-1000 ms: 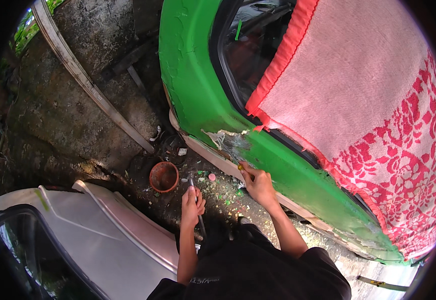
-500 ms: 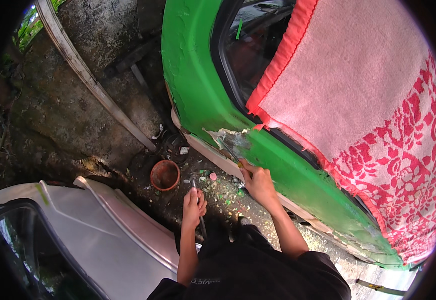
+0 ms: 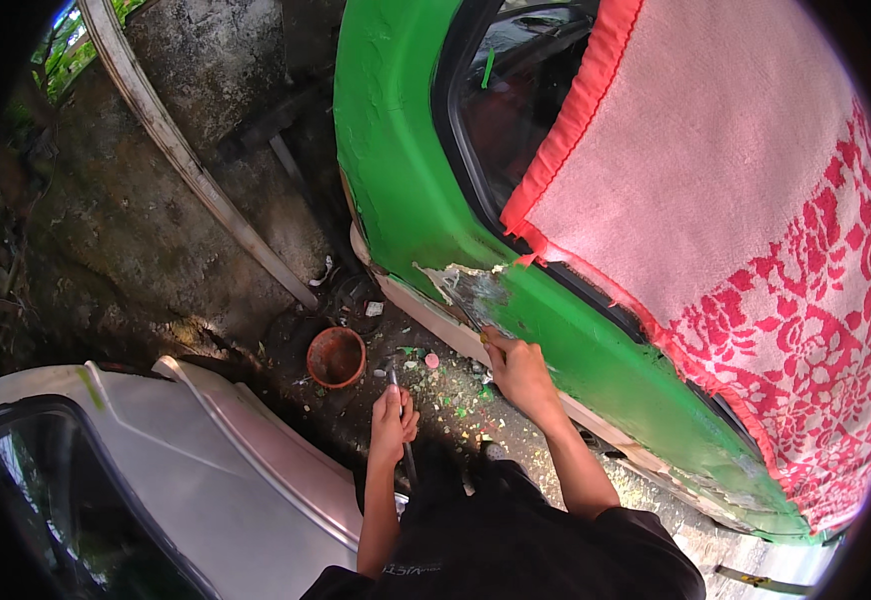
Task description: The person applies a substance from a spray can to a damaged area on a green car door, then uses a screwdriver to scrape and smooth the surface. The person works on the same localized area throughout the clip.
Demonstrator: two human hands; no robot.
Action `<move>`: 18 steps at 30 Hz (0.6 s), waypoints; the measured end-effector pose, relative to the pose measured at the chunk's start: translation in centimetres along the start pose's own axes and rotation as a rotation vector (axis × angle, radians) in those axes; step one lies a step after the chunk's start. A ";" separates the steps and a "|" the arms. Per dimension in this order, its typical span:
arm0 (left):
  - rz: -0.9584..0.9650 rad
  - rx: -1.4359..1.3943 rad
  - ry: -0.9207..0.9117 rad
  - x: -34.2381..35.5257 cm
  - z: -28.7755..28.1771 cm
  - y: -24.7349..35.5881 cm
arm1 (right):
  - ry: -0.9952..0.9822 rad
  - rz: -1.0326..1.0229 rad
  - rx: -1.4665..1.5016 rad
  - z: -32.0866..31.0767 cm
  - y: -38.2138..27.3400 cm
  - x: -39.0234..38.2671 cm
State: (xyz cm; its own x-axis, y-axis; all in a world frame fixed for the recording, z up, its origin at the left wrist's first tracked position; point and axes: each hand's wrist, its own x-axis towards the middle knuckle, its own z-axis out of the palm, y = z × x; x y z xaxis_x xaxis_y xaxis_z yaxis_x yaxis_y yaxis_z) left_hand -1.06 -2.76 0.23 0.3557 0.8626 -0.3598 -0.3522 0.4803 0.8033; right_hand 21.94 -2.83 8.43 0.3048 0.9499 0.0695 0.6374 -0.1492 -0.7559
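Bare patch [image 3: 481, 288] w/ ragged, lifted paint edge sits just above frame ctr., low on the side of the green car [image 3: 386, 150]. Thin tool [image 3: 486, 337], yellowish handle, points up-left at it; tip is small & dim vs. grey metal, so can't be sure it touches. R. hand [image 3: 524, 378], ctr. frame, has fingers wrapped snug round that handle. L. hand [image 3: 392, 425], lower ctr., is curled tight round a long metal tool [image 3: 393, 378], top end poking up past the thumb, well apart from the car.

Vs. 1 sec ago: whole view shifts slightly R.; L. hand sits a touch lower & its tool's top looks narrower. R. hand's at approx. the same place by the patch, which looks much the same, i.e. work spot's unchanged.

Further out: reddish pot [image 3: 332, 356] L. of ctr., paint flakes [image 3: 460, 411] on ground, silver car [image 3: 186, 440] lower L., pink-red towel [image 3: 696, 170] upper R.
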 end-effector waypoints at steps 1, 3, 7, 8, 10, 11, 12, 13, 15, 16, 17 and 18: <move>-0.003 0.001 0.008 -0.2 -0.2 -0.2 | 0.026 -0.015 0.020 -0.6 -0.4 -1.0; -0.005 0.007 0.019 -0.2 -0.5 -0.3 | 0.014 0.039 0.025 -1.1 -1.4 -1.1; -0.012 -0.006 0.034 0.1 -0.9 -0.5 | 0.039 -0.006 0.049 -0.5 -0.6 -1.0; -0.010 -0.005 0.036 0.1 -0.9 -0.4 | 0.052 -0.026 0.060 -0.5 -0.3 -1.2; -0.002 0.000 0.032 0.1 -0.6 0.2 | 0.040 0.011 0.054 -1.9 -1.7 -1.7; 0.010 0.006 0.021 0.3 -0.5 0.3 | 0.034 0.032 0.053 -2.3 -2.1 -1.8; 0.015 0.012 0.003 0.5 -0.3 0.5 | 0.020 0.031 0.038 -1.4 -1.3 -1.3; 0.017 0.020 -0.013 0.5 -0.2 0.4 | 0.004 0.035 0.028 0.6 0.3 -0.4; -0.004 0.005 -0.011 0.6 -0.4 0.1 | 0.004 0.023 0.023 2.0 1.1 0.1; -0.011 -0.002 -0.011 0.6 -0.5 0.1 | 0.023 0.014 0.029 2.2 1.1 -0.1; -0.009 -0.005 -0.017 0.5 -0.6 0.1 | 0.042 0.004 0.036 2.5 1.1 -0.4; 0.003 -0.012 -0.023 0.6 -0.7 0.2 | 0.044 0.021 0.051 1.4 -0.1 -1.0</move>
State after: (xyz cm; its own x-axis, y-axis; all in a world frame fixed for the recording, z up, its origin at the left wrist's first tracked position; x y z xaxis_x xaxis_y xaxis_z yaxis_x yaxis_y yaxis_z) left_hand -1.52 -2.06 -0.15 0.3743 0.8600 -0.3468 -0.3632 0.4800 0.7985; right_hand 20.58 -3.41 7.55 0.3492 0.9336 0.0807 0.5936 -0.1537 -0.7899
